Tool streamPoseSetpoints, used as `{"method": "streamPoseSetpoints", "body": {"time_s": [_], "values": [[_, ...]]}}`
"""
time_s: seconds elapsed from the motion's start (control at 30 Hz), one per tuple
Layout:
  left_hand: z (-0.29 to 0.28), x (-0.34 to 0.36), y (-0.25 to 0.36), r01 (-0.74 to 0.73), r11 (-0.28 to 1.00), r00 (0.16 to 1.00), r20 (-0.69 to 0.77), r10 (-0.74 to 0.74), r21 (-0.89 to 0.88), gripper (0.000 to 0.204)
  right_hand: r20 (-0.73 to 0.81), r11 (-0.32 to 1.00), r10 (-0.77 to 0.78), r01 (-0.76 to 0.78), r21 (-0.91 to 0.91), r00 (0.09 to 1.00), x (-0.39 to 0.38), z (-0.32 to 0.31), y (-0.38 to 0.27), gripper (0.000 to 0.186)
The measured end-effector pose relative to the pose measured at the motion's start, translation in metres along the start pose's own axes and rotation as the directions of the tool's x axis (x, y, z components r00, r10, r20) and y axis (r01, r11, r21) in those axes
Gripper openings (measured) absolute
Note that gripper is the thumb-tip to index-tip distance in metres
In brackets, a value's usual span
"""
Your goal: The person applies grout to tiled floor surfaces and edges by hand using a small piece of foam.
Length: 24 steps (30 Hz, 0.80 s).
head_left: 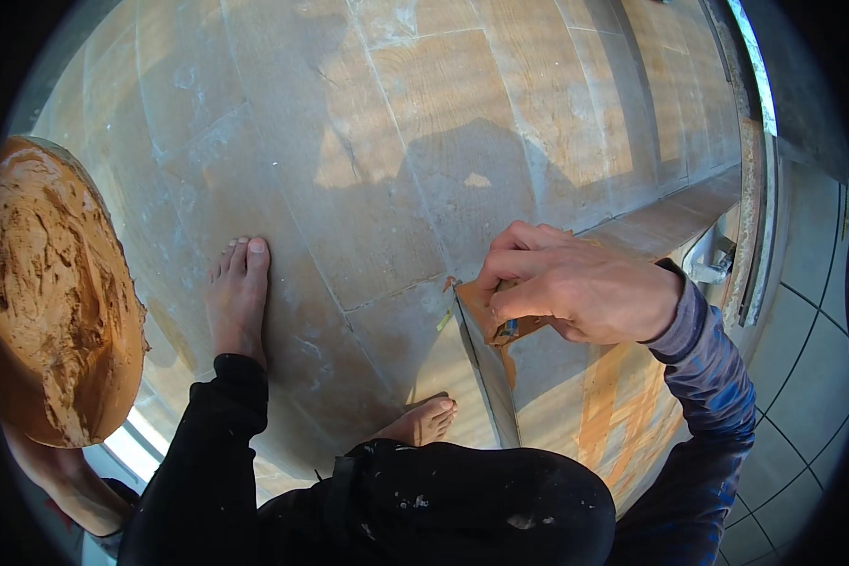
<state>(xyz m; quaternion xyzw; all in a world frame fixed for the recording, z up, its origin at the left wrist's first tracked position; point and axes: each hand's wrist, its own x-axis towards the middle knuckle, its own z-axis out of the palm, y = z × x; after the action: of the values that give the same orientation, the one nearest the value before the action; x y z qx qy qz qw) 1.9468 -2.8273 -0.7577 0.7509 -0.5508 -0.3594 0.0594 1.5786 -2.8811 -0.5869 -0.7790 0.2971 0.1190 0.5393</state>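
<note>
My left hand (30,439), mostly hidden, holds up a round container of orange-brown paste (61,297) at the far left. My right hand (561,288) grips a flat tool smeared with the paste (519,328), pressed at the corner of a tiled step (557,377). Its fingers are curled, hiding much of the tool. Orange smears streak the step's surface, and paste lines the edge below the tool.
Wood-look floor tiles (368,141) with pale residue spread ahead. My bare feet (241,292) rest on them. A metal-and-white fixture (707,259) lies beside a rail (755,217) at the right. Grey square tiles (802,358) lie beyond it.
</note>
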Motion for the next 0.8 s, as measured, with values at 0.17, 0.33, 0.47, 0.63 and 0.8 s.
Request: {"method": "streamPoseSetpoints", "body": {"time_s": [0.17,0.33,0.47,0.63,0.8], "values": [[0.013,0.010,-0.014,-0.196,0.963,0.981,0.053,0.189,0.183,0.058,-0.198,0.997,-0.048,0.059,0.050,0.979,-0.029,0.014,0.014,0.049],[0.013,-0.007,0.014,-0.209,0.935,0.978,0.059,0.200,0.287,0.054,-0.339,0.993,0.113,-0.111,0.027,0.934,-0.086,0.020,-0.002,0.055],[0.019,-0.028,0.034,-0.229,0.905,0.973,0.047,0.228,0.358,0.058,-0.440,0.996,0.085,-0.082,0.024,0.894,-0.100,0.021,-0.011,0.052],[0.016,-0.041,0.035,-0.191,0.922,0.979,-0.001,0.203,0.338,0.064,-0.229,0.984,0.173,-0.161,0.070,0.958,-0.097,0.024,-0.020,0.046],[0.006,-0.048,0.031,-0.288,0.844,0.953,0.049,0.299,0.451,0.052,-0.341,0.983,0.169,-0.185,-0.015,0.925,-0.105,0.037,-0.041,0.043]]}}
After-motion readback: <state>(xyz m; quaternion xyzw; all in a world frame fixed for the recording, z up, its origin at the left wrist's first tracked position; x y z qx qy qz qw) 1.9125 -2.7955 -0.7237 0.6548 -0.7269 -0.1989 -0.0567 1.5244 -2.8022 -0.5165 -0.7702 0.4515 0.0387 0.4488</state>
